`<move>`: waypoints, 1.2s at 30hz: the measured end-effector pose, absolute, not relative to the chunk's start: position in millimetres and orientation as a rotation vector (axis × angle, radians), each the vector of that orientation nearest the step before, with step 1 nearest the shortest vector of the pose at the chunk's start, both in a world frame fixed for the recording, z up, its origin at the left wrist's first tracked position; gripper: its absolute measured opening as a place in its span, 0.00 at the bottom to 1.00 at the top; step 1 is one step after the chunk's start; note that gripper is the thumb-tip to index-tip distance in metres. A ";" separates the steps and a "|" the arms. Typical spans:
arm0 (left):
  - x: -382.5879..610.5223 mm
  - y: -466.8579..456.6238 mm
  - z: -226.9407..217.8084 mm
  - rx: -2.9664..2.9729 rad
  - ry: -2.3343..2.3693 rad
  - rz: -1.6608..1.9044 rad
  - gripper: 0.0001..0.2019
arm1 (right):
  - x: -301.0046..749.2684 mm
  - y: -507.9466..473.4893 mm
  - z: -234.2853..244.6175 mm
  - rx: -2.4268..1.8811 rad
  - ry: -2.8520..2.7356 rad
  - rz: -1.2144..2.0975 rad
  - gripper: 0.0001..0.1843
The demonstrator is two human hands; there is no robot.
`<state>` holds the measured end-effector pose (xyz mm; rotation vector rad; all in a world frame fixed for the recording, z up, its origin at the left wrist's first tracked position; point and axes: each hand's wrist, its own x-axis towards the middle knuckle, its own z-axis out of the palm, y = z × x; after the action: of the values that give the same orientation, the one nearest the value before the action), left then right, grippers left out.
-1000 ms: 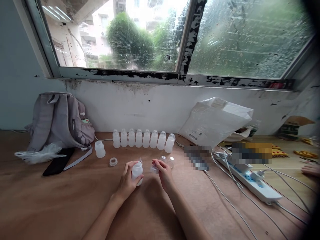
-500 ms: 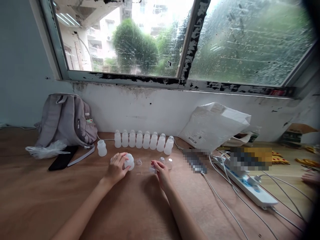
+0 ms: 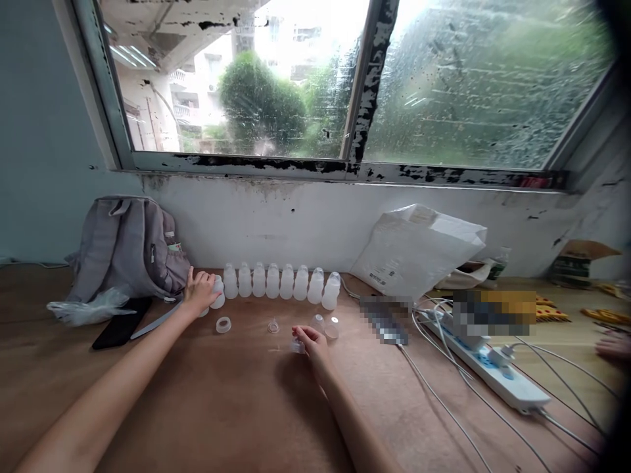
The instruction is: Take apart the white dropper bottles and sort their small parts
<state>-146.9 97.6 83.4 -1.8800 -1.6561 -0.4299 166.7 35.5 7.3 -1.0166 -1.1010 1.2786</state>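
My left hand (image 3: 198, 290) reaches to the far left and is closed around a small white plastic bottle (image 3: 217, 292), at the left end of a row of several capped white bottles (image 3: 286, 282) along the wall. My right hand (image 3: 310, 340) rests on the wooden table (image 3: 197, 407), pinching a small clear part (image 3: 298, 346). A white ring (image 3: 223, 324), a clear nipple (image 3: 273, 325) and two clear caps (image 3: 325, 325) lie between my hands.
A grey backpack (image 3: 125, 246), a plastic wrap (image 3: 79, 309) and a black phone (image 3: 121, 323) sit at the left. A white bag (image 3: 419, 253), power strip (image 3: 497, 378) and cables are at the right. Another person's hand (image 3: 614, 345) shows at the right edge.
My left hand carried the white bottle from the table's middle up and left to the end of the row. My right hand stayed near the clear parts.
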 end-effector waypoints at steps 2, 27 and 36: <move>-147.8 102.1 80.0 -1.880 -1.643 -0.369 0.12 | 165.8 34.5 7.0 -1.033 -1.140 1.255 0.17; -137.1 108.7 71.0 -1.739 -1.804 -0.159 0.19 | 153.9 26.5 3.9 -1.033 -1.516 1.044 0.16; -131.1 99.2 76.1 -1.783 -1.839 -0.318 0.27 | 155.5 26.9 -1.5 -1.068 -1.700 0.895 0.11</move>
<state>-131.1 99.2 76.1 -1.7833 -1.8387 -0.3183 155.5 26.9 -1.5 -1.0677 -1.6995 0.8948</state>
